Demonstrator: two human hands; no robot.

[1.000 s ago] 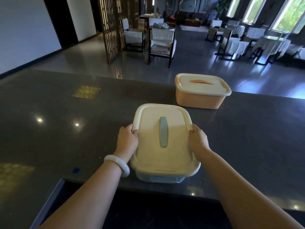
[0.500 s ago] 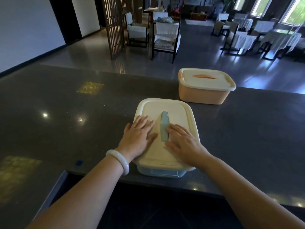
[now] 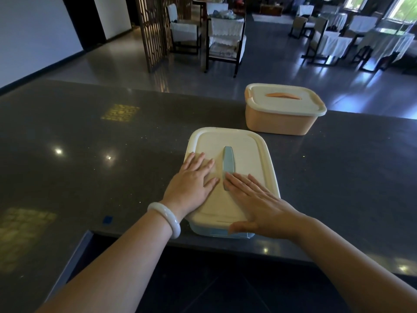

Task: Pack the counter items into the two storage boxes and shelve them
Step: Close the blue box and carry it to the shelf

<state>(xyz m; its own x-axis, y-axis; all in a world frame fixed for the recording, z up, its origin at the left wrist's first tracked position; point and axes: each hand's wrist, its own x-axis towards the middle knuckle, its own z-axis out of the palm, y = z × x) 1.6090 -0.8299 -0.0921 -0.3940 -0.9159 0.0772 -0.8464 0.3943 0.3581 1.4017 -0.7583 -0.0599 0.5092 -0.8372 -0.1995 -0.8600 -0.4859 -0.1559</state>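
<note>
The left hand (image 3: 191, 184) lies flat on the cream lid (image 3: 239, 143) of the blue storage box (image 3: 216, 232), fingers straight and slightly spread, holding nothing. A white bracelet (image 3: 165, 216) sits on its wrist. Just right of its fingertips, the blue handle (image 3: 228, 161) runs along the middle of the lid. The right hand (image 3: 257, 199) lies flat on the other side of the handle, straight fingers touching its near end and thumb hanging over the box's near edge, gripping nothing. The box stands under both hands at the near edge of the dark counter (image 3: 90, 154). Beyond the right hand, well apart, the orange storage box (image 3: 279, 123) stands closed on the counter.
</note>
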